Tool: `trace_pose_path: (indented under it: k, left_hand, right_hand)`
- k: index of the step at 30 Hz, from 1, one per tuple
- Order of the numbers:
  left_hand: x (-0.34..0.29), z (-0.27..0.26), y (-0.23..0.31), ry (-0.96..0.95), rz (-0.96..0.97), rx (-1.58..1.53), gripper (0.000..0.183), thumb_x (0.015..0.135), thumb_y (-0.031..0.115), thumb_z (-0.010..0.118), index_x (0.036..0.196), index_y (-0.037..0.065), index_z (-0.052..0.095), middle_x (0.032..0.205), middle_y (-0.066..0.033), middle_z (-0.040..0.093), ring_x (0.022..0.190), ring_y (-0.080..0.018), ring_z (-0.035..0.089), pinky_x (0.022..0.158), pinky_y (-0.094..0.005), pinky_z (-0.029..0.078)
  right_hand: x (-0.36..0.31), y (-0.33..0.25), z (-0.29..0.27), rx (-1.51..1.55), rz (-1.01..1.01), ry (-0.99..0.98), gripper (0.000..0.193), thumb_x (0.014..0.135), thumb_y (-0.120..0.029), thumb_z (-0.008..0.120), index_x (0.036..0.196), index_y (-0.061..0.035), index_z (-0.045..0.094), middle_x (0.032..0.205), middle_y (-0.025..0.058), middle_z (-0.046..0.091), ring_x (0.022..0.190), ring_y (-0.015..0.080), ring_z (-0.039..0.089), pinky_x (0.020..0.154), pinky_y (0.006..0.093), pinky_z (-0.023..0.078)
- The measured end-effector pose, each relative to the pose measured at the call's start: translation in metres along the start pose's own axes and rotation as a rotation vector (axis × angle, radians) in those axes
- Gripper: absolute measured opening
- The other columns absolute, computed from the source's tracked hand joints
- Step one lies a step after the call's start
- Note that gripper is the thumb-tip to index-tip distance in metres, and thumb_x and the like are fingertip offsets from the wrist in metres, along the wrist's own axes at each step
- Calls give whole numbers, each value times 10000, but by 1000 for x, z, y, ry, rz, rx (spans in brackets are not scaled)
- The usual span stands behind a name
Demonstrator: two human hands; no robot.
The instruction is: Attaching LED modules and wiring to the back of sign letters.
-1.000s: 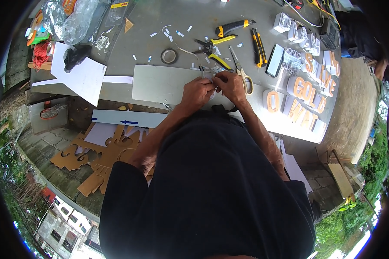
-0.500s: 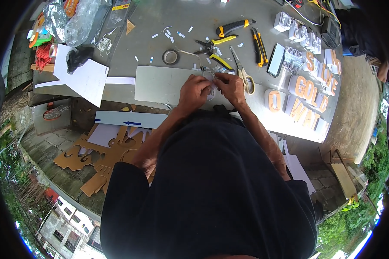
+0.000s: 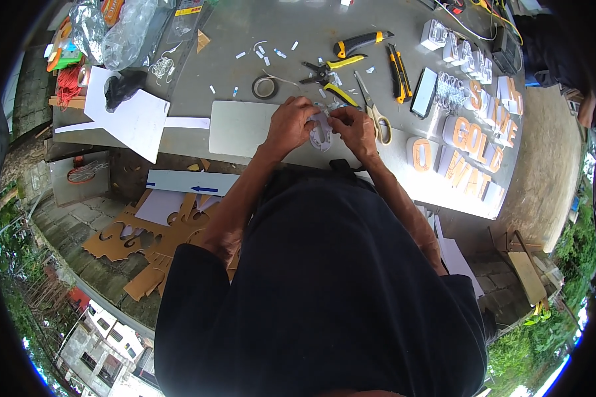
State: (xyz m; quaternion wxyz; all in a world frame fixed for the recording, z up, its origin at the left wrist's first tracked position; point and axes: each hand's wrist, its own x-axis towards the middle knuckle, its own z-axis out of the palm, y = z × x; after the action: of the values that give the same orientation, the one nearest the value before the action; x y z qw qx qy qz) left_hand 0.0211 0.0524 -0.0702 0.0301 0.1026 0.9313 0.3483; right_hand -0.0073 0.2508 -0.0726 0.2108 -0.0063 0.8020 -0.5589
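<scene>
A small white rounded letter shell (image 3: 320, 141), with a slot-like hollow down its middle, is between my hands at the table's near edge. My left hand (image 3: 289, 127) is closed with its fingertips on the shell's left side. Thumb and fingers of my right hand (image 3: 355, 131) are pinched together at its upper right; any small piece between them is too small to make out. Just right of that hand lie scissors (image 3: 381, 127) with cream handles. Wire strippers (image 3: 326, 81) with yellow-black handles and a roll of black tape (image 3: 265, 87) are beyond my hands.
A grey board (image 3: 240, 129) lies left of my hands. Cutter knives (image 3: 398, 74), a phone (image 3: 423, 92) and several orange-faced letters (image 3: 469, 137) are to the right. A white sheet (image 3: 127, 122) and plastic bags (image 3: 126, 40) lie left. Someone (image 3: 556, 53) stands at the far right.
My hands have moved slightly apart, the left shifting left and up. More of the white letter shell now shows between them.
</scene>
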Motion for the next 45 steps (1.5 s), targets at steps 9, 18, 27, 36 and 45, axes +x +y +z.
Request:
trace_pose_path:
  k: [9, 18, 27, 36, 45]
  left_hand:
    - [-22, 7, 6, 132, -127, 87, 282, 724, 161, 832, 986, 83, 761, 960, -71, 683, 1006, -298, 613, 861, -444, 495]
    - [-34, 21, 0, 259, -138, -67, 338, 694, 169, 848, 1004, 80, 746, 923, -73, 697, 930, -303, 633, 821, -431, 525]
    - [-39, 26, -8, 305, -38, -107, 323, 717, 151, 817, 1026, 89, 742, 920, -58, 691, 922, -286, 638, 799, -406, 544]
    - [-33, 17, -13, 244, -16, -173, 242, 797, 122, 768, 1037, 87, 758, 940, -70, 721, 922, -285, 646, 805, -400, 547]
    - [-22, 4, -18, 126, 73, -138, 222, 843, 59, 720, 1061, 79, 754, 935, -86, 728, 914, -284, 657, 811, -395, 545]
  right_hand:
    - [-4, 4, 6, -205, -182, -18, 244, 877, -180, 762, 1048, -9, 732, 912, 117, 768, 828, 186, 734, 768, 325, 564]
    - [-9, 14, 27, -446, -493, 43, 123, 844, -98, 682, 958, -68, 648, 889, 113, 694, 835, 315, 695, 743, 440, 557]
    - [-15, 18, 26, -519, -423, 45, 153, 829, -88, 704, 969, -51, 657, 900, 141, 692, 832, 341, 698, 734, 448, 557]
    - [-15, 22, 27, -503, -490, 35, 151, 830, -97, 691, 958, -77, 616, 892, 122, 669, 891, 338, 665, 750, 466, 538]
    - [-14, 21, 26, -490, -465, 14, 153, 834, -99, 692, 961, -74, 612, 892, 126, 667, 896, 345, 659, 764, 472, 535]
